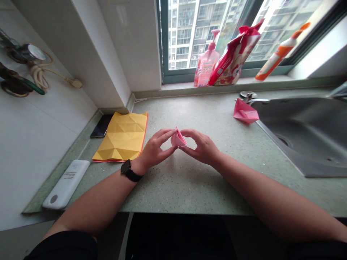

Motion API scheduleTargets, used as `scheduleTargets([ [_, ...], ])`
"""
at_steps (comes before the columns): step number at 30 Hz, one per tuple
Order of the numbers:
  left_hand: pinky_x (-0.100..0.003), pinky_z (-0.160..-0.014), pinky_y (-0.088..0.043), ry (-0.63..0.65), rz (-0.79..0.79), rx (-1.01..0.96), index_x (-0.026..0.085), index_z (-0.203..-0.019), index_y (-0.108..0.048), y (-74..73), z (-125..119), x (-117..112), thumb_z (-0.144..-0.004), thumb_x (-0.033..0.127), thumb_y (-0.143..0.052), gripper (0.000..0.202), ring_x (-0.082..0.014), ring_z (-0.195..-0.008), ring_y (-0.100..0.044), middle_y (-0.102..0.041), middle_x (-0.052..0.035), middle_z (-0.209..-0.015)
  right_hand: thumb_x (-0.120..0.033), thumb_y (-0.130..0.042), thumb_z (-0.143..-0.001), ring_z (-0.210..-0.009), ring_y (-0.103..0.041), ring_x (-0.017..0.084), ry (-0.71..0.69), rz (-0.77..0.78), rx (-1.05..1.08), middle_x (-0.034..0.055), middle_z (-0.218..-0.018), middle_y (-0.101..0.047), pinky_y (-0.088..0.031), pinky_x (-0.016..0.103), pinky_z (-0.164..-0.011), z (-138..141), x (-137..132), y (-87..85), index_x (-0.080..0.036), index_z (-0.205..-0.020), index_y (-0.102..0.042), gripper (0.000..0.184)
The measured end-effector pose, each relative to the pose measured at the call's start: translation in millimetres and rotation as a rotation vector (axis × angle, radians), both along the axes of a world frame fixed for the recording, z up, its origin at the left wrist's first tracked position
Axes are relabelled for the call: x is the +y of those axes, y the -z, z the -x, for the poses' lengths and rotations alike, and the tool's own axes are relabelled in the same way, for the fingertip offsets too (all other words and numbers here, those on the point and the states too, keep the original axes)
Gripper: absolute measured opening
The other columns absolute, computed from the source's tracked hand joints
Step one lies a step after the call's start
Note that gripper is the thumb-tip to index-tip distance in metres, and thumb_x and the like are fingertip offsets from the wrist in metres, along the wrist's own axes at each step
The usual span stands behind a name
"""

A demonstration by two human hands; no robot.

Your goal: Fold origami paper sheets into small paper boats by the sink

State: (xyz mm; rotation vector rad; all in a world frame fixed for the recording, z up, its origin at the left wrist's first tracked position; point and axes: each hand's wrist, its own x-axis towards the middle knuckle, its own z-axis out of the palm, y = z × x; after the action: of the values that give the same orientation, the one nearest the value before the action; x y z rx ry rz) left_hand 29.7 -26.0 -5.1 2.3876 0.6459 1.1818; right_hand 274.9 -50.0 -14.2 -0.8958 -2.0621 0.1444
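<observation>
A small pink folded paper (179, 139) is held a little above the green speckled countertop (173, 191), partly opened with a pocket showing between its layers. My left hand (157, 146), with a black watch on the wrist, pinches its left side between thumb and fingers. From the other side my right hand (202, 146) grips it the same way, thumb low and fingers at the top. Another pink folded paper piece (245, 112), shaped like a boat, rests at the sink's corner. Left of my hands lies a stack of creased yellow paper (121, 135) with orange sheets beneath.
A dark phone (101, 126) lies partly under the yellow paper, and a white power bank (66, 184) near the left wall. The metal sink (306, 137) is at right. On the windowsill stand a pink pump bottle (206, 65), a red bag (234, 57) and an orange-white bottle (280, 56).
</observation>
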Motion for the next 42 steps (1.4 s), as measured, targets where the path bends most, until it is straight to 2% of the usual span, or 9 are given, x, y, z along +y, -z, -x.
scheduleTargets([
  [5, -0.051, -0.113, -0.063, -0.02, 0.029, -0.024, 0.027, -0.159, -0.054, -0.9, -2, -1, -0.102, 0.032, -0.08, 0.062, -0.0255, -0.122, -0.074, -0.068, -0.0133, -0.15, -0.038, -0.071, -0.103, -0.112, -0.079, 0.028, -0.001, 0.022, -0.001, 0.0104, -0.126, -0.08, -0.068, 0.045, -0.095, 0, 0, 0.1, -0.026, -0.138, -0.062, 0.038],
  [11, -0.049, -0.107, -0.07, 0.007, 0.07, -0.087, 0.027, -0.156, -0.058, 4.3, -4, 0, -0.103, 0.031, -0.078, 0.057, -0.0301, -0.141, -0.065, -0.059, -0.015, -0.157, -0.036, -0.072, -0.101, -0.111, -0.079, 0.028, 0.006, 0.025, -0.011, 0.0102, -0.127, -0.079, -0.068, 0.046, -0.095, -1, 1, 2.7, -0.027, -0.14, -0.062, 0.041],
  [18, -0.049, -0.108, -0.069, 0.017, 0.07, -0.109, 0.027, -0.156, -0.056, 6.1, -7, 1, -0.102, 0.027, -0.078, 0.058, -0.031, -0.143, -0.064, -0.059, -0.0145, -0.157, -0.033, -0.07, -0.101, -0.107, -0.079, 0.027, 0.003, 0.0, -0.004, 0.009, -0.123, -0.079, -0.069, 0.044, -0.091, 2, 0, 3.0, -0.028, -0.138, -0.059, 0.039],
  [24, -0.048, -0.112, -0.066, -0.004, 0.104, -0.113, 0.026, -0.156, -0.051, 4.7, -7, 0, -0.099, 0.021, -0.078, 0.062, -0.0272, -0.129, -0.073, -0.061, -0.0145, -0.156, -0.018, -0.063, -0.097, -0.104, -0.08, 0.026, 0.013, -0.031, 0.042, 0.009, -0.126, -0.077, -0.069, 0.044, -0.089, 4, -1, 0.3, -0.028, -0.138, -0.056, 0.043],
  [31, -0.046, -0.113, -0.064, 0.044, 0.231, -0.154, 0.027, -0.151, -0.049, 11.4, -5, 1, -0.1, 0.02, -0.072, 0.057, -0.0241, -0.121, -0.077, -0.059, -0.0148, -0.158, -0.024, -0.057, -0.105, -0.092, -0.081, 0.021, 0.046, 0.077, 0.112, 0.0079, -0.12, -0.079, -0.068, 0.037, -0.079, 2, -1, -0.1, -0.026, -0.132, -0.059, 0.027],
  [34, -0.048, -0.116, -0.061, 0.105, 0.282, -0.187, 0.027, -0.145, -0.052, 12.6, -3, 4, -0.101, 0.021, -0.069, 0.047, -0.0257, -0.131, -0.073, -0.055, -0.0147, -0.163, -0.026, -0.057, -0.106, -0.088, -0.08, 0.019, 0.021, 0.177, 0.193, 0.0058, -0.115, -0.08, -0.067, 0.035, -0.078, 2, 0, -2.0, -0.025, -0.128, -0.062, 0.023],
  [36, -0.049, -0.117, -0.059, 0.098, 0.29, -0.206, 0.028, -0.14, -0.056, 12.5, -1, 6, -0.101, 0.023, -0.07, 0.042, -0.029, -0.143, -0.064, -0.053, -0.0135, -0.164, -0.025, -0.058, -0.105, -0.087, -0.079, 0.018, 0.009, 0.222, 0.263, 0.0046, -0.112, -0.08, -0.066, 0.035, -0.079, 1, 1, -3.3, -0.026, -0.123, -0.066, 0.021],
  [38, -0.047, -0.113, -0.061, 0.052, 0.289, -0.217, 0.029, -0.136, -0.061, 11.9, 1, 9, -0.1, 0.026, -0.072, 0.037, -0.0301, -0.147, -0.06, -0.057, -0.0118, -0.158, -0.023, -0.058, -0.103, -0.086, -0.077, 0.018, 0.018, 0.258, 0.337, 0.0037, -0.107, -0.079, -0.065, 0.036, -0.08, 0, 2, -3.7, -0.026, -0.119, -0.07, 0.02],
  [42, -0.041, -0.105, -0.062, -0.009, 0.349, -0.222, 0.027, -0.129, -0.067, 10.2, 3, 11, -0.1, 0.027, -0.071, 0.029, -0.0227, -0.12, -0.071, -0.071, -0.0073, -0.129, -0.023, -0.061, -0.099, -0.091, -0.076, 0.021, 0.032, 0.363, 0.453, 0.0042, -0.105, -0.078, -0.064, 0.04, -0.084, -3, 7, -2.1, -0.026, -0.114, -0.072, 0.02],
])
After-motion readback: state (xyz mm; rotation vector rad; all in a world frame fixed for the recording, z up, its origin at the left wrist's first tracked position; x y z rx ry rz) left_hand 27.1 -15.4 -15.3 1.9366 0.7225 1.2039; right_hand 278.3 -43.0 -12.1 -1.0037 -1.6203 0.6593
